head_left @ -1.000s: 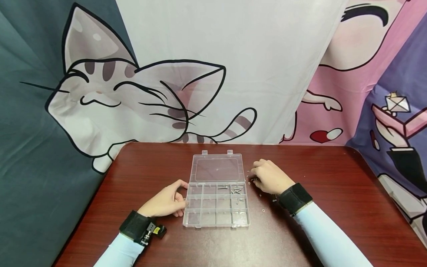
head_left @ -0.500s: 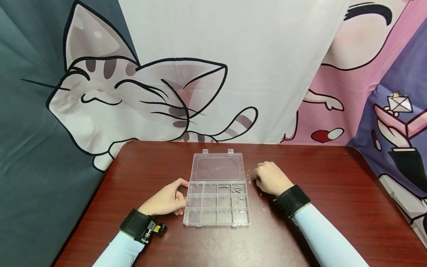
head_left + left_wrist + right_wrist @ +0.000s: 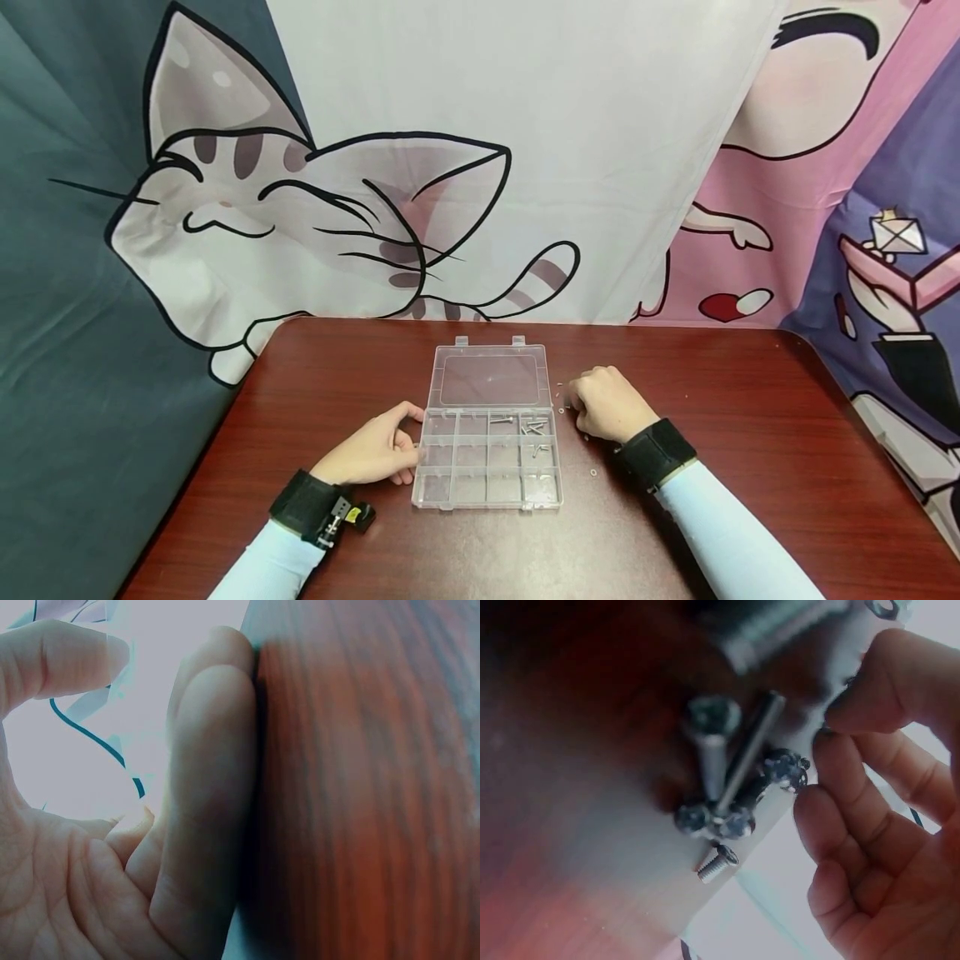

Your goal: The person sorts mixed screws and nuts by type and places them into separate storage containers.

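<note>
A clear plastic compartment box (image 3: 487, 505) lies on the table with its lid folded back. My left hand (image 3: 367, 446) rests at the box's left side, thumb and fingertips right at the edge; in the left wrist view its lower fingers (image 3: 214, 772) lie along the tabletop. On the right, my right hand (image 3: 611, 404) is low over the table, fingers curled. In the right wrist view its thumb and index fingertips meet on a small dark metal piece, mostly hidden. Beside them lie several screws (image 3: 712, 742), including a short one (image 3: 718, 862).
Screws (image 3: 534, 428) lie in the box's right-hand compartments, with a single screw (image 3: 501, 419) one compartment to the left. Small rings (image 3: 593, 472) and bits are scattered on the table (image 3: 637, 533) right of the box. A printed cat curtain (image 3: 480, 167) hangs behind.
My right hand has shifted slightly and its fingers have drawn in closer together. The left hand and the box hold their place.
</note>
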Tool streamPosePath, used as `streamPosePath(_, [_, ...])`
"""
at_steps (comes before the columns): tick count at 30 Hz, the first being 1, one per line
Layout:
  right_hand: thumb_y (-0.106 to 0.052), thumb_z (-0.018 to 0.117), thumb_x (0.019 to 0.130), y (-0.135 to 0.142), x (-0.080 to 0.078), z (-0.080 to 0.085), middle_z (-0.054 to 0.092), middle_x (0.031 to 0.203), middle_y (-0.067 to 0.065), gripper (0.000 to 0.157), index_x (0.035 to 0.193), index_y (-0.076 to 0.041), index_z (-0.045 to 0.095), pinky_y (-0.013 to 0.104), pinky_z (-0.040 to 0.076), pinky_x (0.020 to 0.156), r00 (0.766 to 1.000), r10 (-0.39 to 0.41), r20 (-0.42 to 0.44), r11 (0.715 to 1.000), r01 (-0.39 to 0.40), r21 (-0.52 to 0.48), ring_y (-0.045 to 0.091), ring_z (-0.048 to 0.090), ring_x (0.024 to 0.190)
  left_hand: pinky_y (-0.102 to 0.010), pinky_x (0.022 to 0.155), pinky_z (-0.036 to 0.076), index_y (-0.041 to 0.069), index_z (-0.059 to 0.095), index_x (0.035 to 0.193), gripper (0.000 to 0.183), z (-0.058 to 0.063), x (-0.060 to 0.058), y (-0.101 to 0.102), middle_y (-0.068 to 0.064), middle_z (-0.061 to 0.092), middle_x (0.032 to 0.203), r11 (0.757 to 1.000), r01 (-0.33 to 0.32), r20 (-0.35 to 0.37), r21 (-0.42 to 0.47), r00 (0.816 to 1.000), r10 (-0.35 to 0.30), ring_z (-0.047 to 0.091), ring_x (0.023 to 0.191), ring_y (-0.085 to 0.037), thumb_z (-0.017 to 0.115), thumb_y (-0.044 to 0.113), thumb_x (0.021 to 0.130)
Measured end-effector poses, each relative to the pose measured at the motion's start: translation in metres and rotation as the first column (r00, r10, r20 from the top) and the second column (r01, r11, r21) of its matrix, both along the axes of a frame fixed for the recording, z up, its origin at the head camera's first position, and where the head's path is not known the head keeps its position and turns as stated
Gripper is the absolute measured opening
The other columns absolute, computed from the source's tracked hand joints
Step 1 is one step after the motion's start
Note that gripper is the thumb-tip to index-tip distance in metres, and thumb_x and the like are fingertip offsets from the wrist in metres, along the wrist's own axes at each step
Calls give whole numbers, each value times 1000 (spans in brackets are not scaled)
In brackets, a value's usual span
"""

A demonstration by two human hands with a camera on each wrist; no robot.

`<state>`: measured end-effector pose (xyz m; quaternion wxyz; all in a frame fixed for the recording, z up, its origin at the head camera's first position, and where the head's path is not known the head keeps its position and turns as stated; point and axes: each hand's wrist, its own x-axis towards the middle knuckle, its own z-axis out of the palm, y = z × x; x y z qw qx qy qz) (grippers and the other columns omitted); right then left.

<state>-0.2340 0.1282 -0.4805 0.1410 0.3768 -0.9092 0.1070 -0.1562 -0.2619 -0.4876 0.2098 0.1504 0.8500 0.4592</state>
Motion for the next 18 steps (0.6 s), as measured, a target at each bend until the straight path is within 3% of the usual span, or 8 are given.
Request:
streamPosePath(8, [-9, 65, 58, -5, 7, 14, 40, 61, -15, 24, 63, -25, 48, 31, 40, 62, 999, 41, 3, 997, -41, -68, 8, 40, 59, -37, 57, 57, 6, 42, 136, 52, 1, 0, 0, -9, 64, 67, 1000, -1, -1, 3, 1000, 1, 67, 60, -24, 65, 20, 91])
streamPosePath(18, [-11, 65, 60, -30, 31, 38, 44, 67, -16, 21, 68, -25, 52, 28, 41, 69, 975, 221, 0, 964, -219, -152, 4, 40, 67, -38, 57, 57, 6, 42, 137, 53, 0, -1, 0, -9, 64, 67, 1000, -2, 10, 13, 1000, 2, 67, 61, -25, 66, 21, 92])
